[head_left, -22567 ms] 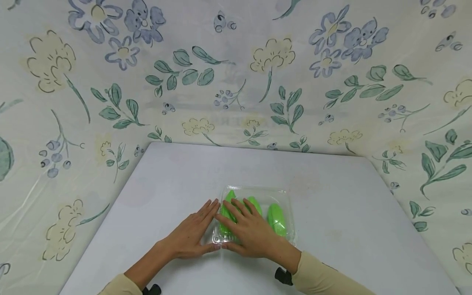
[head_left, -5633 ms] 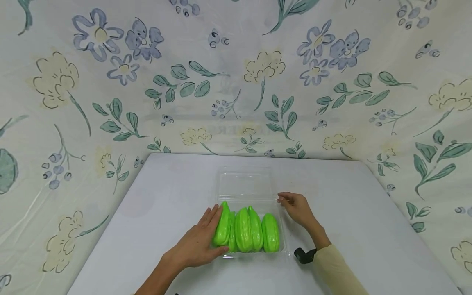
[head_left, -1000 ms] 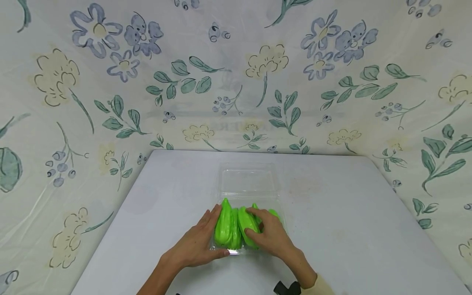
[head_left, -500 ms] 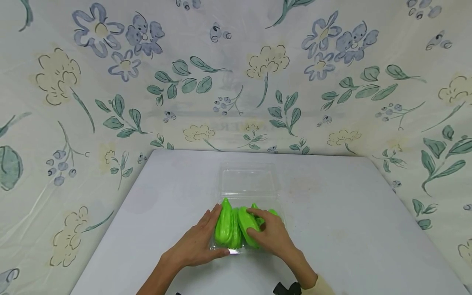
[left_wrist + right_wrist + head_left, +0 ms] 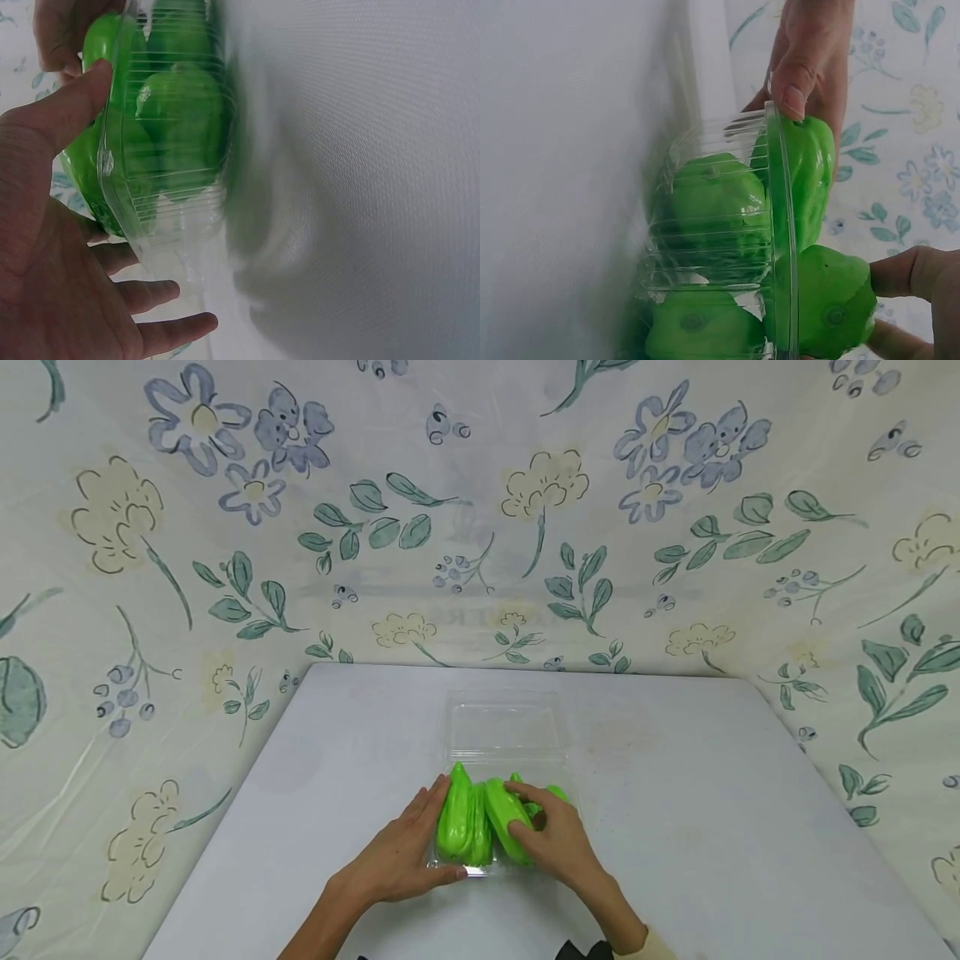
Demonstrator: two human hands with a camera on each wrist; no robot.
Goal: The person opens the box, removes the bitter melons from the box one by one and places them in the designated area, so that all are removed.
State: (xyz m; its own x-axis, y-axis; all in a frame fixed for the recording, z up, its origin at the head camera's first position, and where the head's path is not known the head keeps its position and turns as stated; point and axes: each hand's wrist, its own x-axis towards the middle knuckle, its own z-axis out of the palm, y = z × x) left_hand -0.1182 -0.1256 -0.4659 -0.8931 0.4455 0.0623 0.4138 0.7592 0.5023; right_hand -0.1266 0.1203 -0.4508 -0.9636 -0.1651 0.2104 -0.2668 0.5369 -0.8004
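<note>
A clear plastic clamshell box [image 5: 480, 873] holds several glossy, ridged, bright green vegetables, gourd-like or pepper-like. My left hand [image 5: 397, 852] lies along the box's left side, fingers straight, its thumb at the front rim. In the left wrist view that thumb touches the rim [image 5: 109, 161] while the other fingers stretch out past the box wall. My right hand [image 5: 558, 835] pinches one green vegetable [image 5: 501, 806] between thumb and fingers. In the right wrist view this held vegetable [image 5: 834, 304] sits above rim level, over others inside. The right hand partly hides the vegetables at the box's right.
The box's clear lid [image 5: 504, 727] lies folded back on the white table [image 5: 712, 810]. A flower-patterned sheet [image 5: 480, 527] rises behind the table and at both sides.
Long before, both hands lay over the box; later its lid was folded back and the right hand was beside it. Over the last second, the right hand and its vegetable shifted slightly right.
</note>
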